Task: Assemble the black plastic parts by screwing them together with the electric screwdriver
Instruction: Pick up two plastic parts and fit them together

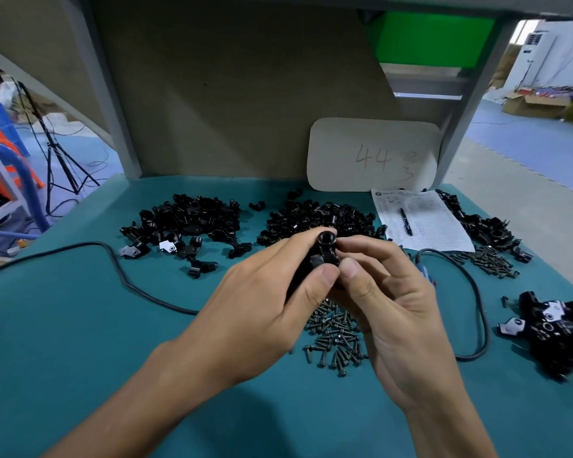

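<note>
Both my hands meet above the middle of the teal table (80,325). My left hand (262,299) grips a black plastic part (325,251) with a round ring at its top. My right hand (384,299) pinches the same part from the right, thumb against my left thumb. A heap of dark screws (336,338) lies right below the hands. Piles of loose black parts lie behind: one at the left (186,223), one in the middle (318,216). I cannot make out the electric screwdriver; only a small red and blue object (425,274) shows behind my right hand.
A black cable (119,269) snakes across the left of the table, and another cable (477,309) loops at the right. A paper sheet with a pen (424,223) lies at the back right. More screws (490,262) and a pile of put-together parts (553,332) lie at the right.
</note>
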